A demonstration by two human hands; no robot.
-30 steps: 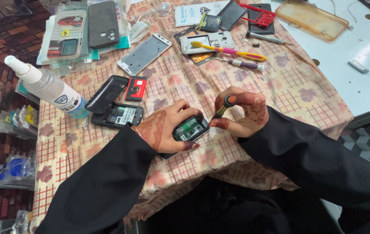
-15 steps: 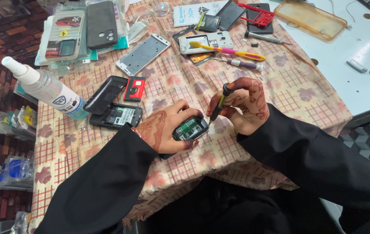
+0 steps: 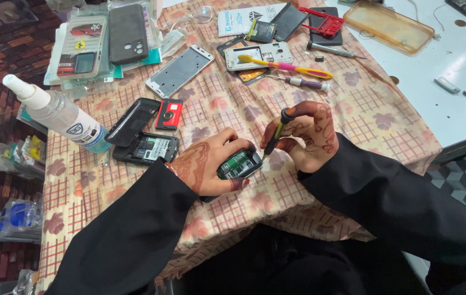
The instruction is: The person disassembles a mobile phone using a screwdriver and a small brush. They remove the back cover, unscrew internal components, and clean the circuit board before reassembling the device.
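My left hand (image 3: 207,166) grips a small opened phone (image 3: 238,165) with a green circuit board showing, held over the near edge of the patterned tablecloth (image 3: 353,117). In my right hand (image 3: 307,135) is a dark-handled screwdriver (image 3: 275,136), standing nearly upright. Its tip touches the phone's upper right corner. Both arms wear black sleeves.
Left of my hands lie a black phone body (image 3: 146,149), a black back cover (image 3: 133,120), a red card (image 3: 169,114) and a spray bottle (image 3: 58,114). Farther back are a silver phone frame (image 3: 180,70), phone cases (image 3: 128,33), a yellow-pink toothbrush (image 3: 287,65), screwdrivers and an orange clear case (image 3: 388,24).
My right hand has lifted the screwdriver from lying low in the fingers to upright, with its tip set onto the phone. My left hand keeps the phone in place.
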